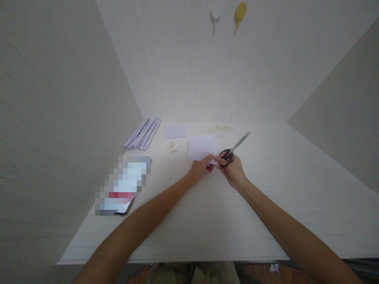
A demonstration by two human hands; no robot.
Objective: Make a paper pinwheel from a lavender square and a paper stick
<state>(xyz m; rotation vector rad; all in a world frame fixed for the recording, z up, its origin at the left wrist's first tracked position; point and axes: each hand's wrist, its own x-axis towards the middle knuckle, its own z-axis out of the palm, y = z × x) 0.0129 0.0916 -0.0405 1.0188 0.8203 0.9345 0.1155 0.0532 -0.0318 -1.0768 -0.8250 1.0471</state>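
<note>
My left hand point(199, 170) pinches the lower edge of a white sheet of paper point(202, 146) with its thumb on top. Black-handled scissors point(240, 141) rest in my right hand point(235, 170), their blades pointing away to the upper right, clear of the sheet. The fingertips of my right hand meet those of the left at the sheet's lower right corner. A thin dark line shows on the paper near my left thumb; I cannot make out what it is.
Rolled white papers point(142, 135) lie at the back left, beside a small flat paper point(175, 131). Pale scraps point(172, 147) sit nearby, with more scraps point(220, 128) along the back. A phone point(127, 185), partly blurred, lies on the left. Walls enclose the white table point(189, 228); two hooks point(240, 12) hang above.
</note>
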